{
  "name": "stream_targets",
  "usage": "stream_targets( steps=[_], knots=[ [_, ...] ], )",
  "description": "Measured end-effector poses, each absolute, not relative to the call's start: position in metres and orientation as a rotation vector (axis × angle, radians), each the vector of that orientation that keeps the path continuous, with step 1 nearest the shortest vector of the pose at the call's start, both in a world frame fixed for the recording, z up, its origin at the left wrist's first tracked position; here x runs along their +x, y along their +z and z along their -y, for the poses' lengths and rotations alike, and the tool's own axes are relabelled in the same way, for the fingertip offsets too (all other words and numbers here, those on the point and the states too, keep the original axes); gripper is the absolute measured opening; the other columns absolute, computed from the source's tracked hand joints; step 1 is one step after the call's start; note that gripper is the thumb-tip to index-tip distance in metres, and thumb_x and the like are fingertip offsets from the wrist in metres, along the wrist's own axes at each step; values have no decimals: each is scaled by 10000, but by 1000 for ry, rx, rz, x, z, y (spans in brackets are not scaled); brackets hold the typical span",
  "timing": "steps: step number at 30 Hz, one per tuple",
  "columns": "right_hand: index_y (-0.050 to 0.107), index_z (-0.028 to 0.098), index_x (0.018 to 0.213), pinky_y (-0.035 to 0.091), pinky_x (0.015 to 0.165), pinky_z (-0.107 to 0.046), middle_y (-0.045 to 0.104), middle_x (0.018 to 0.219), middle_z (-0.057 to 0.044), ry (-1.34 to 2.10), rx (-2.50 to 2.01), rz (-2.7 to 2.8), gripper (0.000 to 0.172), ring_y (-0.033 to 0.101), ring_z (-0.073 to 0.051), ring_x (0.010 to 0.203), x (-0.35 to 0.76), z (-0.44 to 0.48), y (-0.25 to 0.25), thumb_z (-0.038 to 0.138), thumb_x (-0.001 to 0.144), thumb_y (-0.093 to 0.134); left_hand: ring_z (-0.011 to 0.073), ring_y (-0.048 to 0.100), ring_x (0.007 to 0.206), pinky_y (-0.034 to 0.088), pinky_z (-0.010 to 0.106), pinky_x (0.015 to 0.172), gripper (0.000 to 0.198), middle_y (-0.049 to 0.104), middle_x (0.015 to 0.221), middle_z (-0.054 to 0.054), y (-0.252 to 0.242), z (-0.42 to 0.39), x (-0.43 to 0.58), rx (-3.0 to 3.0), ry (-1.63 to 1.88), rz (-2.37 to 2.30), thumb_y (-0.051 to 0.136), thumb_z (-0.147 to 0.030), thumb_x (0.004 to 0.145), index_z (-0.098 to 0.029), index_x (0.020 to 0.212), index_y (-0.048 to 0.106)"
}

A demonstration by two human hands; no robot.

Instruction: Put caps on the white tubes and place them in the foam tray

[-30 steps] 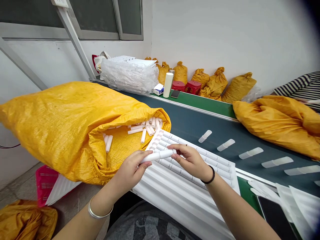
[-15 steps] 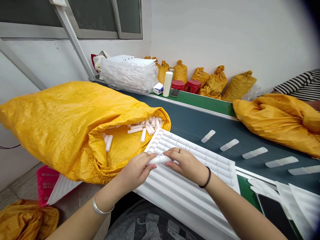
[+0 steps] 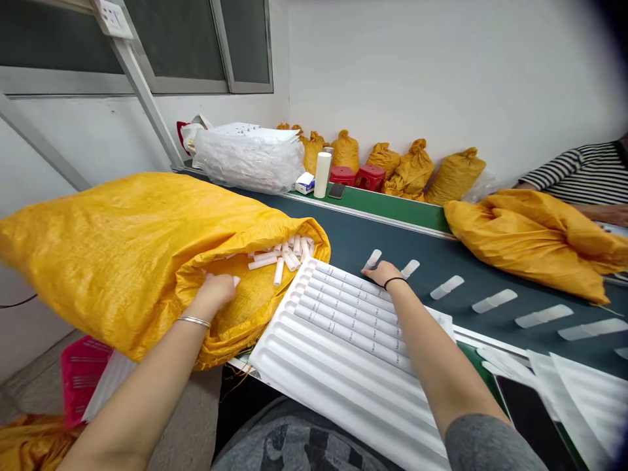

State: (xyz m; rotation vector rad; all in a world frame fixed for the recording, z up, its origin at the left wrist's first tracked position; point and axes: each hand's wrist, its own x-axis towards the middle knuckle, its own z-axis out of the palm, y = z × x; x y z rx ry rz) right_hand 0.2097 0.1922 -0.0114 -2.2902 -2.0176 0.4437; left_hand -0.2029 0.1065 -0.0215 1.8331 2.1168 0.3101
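My left hand (image 3: 216, 292) reaches into the mouth of a yellow woven sack (image 3: 147, 242), fingers closed on a short white tube (image 3: 236, 281) whose end shows. Loose white tubes (image 3: 279, 270) lie in the sack's opening. Over the dark belt, my right hand (image 3: 383, 272) has its thumb and fingers closed round the near end of a pale two-part tube (image 3: 373, 258). Similar tubes (image 3: 447, 287) lie apart in a row to its right. Below my right forearm, a white grooved tray (image 3: 314, 366) holds several rows of printed white tubes (image 3: 343, 307) in its far grooves.
Along the dark belt (image 3: 343, 232), another yellow sack (image 3: 534, 235) lies near a person in a striped sleeve (image 3: 564, 167). A plastic-wrapped stack (image 3: 250, 157) and a tall cream cylinder (image 3: 322, 175) stand at the back. White sheets and a dark phone-like slab (image 3: 532, 418) lie at right.
My hands were together over the tray on a white tube; now they are apart. The left has moved into the sack, the right out to the belt. The view has shifted slightly.
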Motion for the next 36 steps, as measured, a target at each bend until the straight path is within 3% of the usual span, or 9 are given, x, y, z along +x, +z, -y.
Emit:
stream_targets(
  steps=[3, 5, 8, 13, 17, 21, 27, 31, 36],
  knots=[
    [643, 62, 901, 450, 763, -355, 651, 881, -194, 415, -2179, 2086, 279, 623, -248, 867, 186, -166, -7, 290, 915, 483, 324, 631, 861, 448, 425, 819, 178, 676, 792, 118, -19, -93, -177, 1911, 408, -1956, 612, -298, 687, -147, 778, 640],
    [643, 124, 946, 432, 811, -320, 656, 927, -145, 453, -1963, 2216, 281, 611, -210, 905, 157, -139, -11, 266, 947, 400, 259, 610, 965, 454, 341, 846, 258, 671, 994, 83, -14, -83, -155, 1983, 517, -1816, 571, -325, 751, -176, 954, 630],
    [658, 186, 887, 428, 827, -263, 651, 930, -66, 589, -1582, 2429, 157, 600, -175, 901, 112, -99, -27, 320, 851, 583, 191, 565, 1053, 437, 285, 902, 258, 632, 1104, 45, -7, -67, -123, 2058, 736, -1606, 523, -320, 824, -204, 1042, 594],
    [619, 134, 804, 442, 828, -330, 607, 921, -106, 613, -1421, 2410, 133, 577, -226, 896, 86, -76, -42, 153, 692, 689, 215, 564, 1055, 444, 338, 903, 212, 625, 1100, 68, -3, -51, -105, 1996, 1107, -1419, 559, -278, 830, -198, 1022, 599],
    [542, 157, 976, 486, 734, -287, 604, 915, -61, 699, -1325, 2257, 163, 584, -161, 800, 99, -79, -27, 210, 822, 557, 218, 575, 1040, 435, 350, 922, 235, 635, 1096, 63, -2, -44, -111, 1949, 1111, -1494, 566, -303, 846, -202, 1056, 597],
    [508, 184, 1100, 499, 646, -255, 612, 902, -40, 926, -921, 2003, 211, 581, -126, 716, 116, -76, -3, 262, 909, 466, 201, 561, 1022, 442, 329, 907, 258, 612, 1072, 63, 3, -38, -113, 2102, 1020, -1445, 546, -306, 877, -203, 1109, 590],
    [553, 210, 1165, 487, 858, -344, 644, 1052, -80, 556, -690, 2246, 268, 593, -185, 965, 132, -68, 28, 203, 899, 522, 190, 546, 1019, 452, 321, 909, 318, 554, 1052, 83, 14, -28, -108, 2296, 1047, -1328, 521, -299, 901, -215, 1198, 597],
    [540, 212, 1183, 493, 864, -342, 648, 1072, -86, 443, -663, 2181, 291, 596, -189, 990, 135, -65, 32, 178, 894, 530, 234, 510, 1141, 455, 351, 936, 521, 528, 1239, 115, 19, -25, -108, 2179, 1068, -1392, 580, -364, 861, -195, 1340, 463],
    [577, 204, 1147, 500, 739, -311, 657, 942, -69, 532, -788, 2132, 256, 596, -162, 792, 140, -65, 29, 228, 896, 533, 196, 620, 932, 492, 309, 837, 333, 662, 1044, 63, 24, -27, -113, 1983, 943, -1385, 540, -358, 885, -183, 1162, 602]
  ],
)
